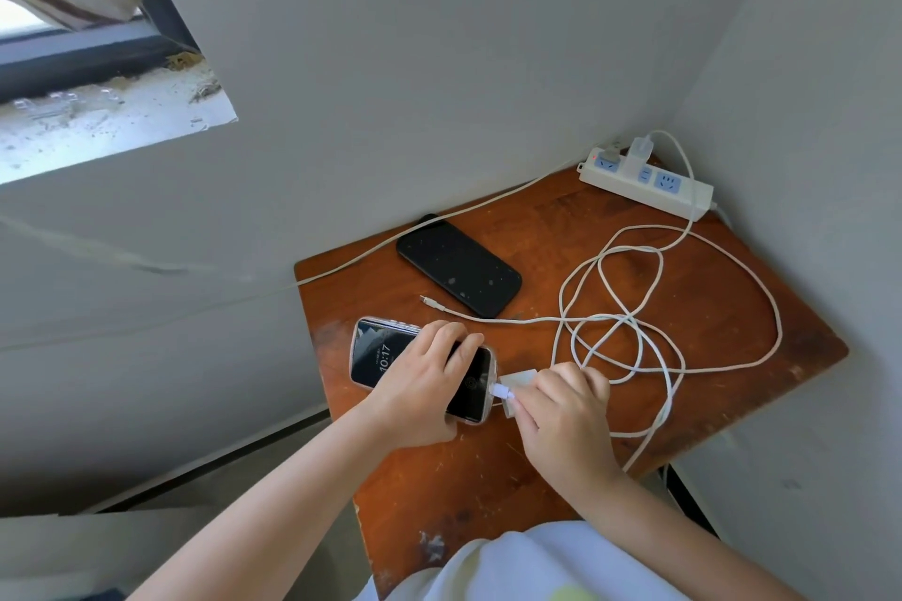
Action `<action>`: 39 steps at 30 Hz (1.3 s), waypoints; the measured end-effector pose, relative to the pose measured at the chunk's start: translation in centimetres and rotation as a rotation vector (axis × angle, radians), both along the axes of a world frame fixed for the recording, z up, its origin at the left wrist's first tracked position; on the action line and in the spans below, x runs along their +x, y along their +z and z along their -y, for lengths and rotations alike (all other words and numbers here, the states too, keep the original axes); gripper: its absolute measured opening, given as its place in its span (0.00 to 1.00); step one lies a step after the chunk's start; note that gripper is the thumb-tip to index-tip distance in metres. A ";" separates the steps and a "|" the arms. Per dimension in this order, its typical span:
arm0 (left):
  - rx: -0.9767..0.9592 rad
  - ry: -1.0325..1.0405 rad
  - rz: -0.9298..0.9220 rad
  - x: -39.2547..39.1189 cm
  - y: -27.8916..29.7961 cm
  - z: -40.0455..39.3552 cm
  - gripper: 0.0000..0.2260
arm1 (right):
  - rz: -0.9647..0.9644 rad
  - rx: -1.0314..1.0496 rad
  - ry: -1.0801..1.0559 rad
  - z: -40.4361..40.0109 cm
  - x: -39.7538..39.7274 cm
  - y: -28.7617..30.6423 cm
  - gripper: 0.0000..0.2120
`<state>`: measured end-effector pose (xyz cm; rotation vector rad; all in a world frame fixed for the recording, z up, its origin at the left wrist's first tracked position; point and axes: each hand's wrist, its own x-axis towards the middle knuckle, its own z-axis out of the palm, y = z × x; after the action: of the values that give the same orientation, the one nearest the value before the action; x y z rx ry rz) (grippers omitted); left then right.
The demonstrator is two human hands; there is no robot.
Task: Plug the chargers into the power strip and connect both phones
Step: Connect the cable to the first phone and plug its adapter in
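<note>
Worn brown table (pixel 732 332) is sitting in the wall corner. White power strip (pixel 644 183) is lying at its far right corner, black phone (pixel 459 271) near the far edge, lit phone (pixel 390 356) by the left edge, tangled white cables (pixel 659 342) sprawling across the middle and right.

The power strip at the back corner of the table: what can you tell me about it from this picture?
The power strip is a long white plastic bar with pale blue socket faces, lying flat at the far right corner of the wooden table, close to the walls. A small red light shows near its left end. One white charger is plugged in, its white cable looping down across the table. A grey plug sits in the leftmost socket. The other sockets look empty. Neither hand touches it.
</note>
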<state>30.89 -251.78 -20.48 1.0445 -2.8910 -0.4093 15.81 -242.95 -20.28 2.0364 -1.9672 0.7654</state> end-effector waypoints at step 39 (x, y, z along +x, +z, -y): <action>-0.323 -0.089 -0.259 -0.2 -1.6 -1.2 0.32 | 0.041 0.061 -0.059 -1.6 1.2 -1.3 0.08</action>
<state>30.68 -250.55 -22.08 0.7534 -2.6583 -0.0676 17.00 -241.35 -21.59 2.0012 -2.0886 0.7489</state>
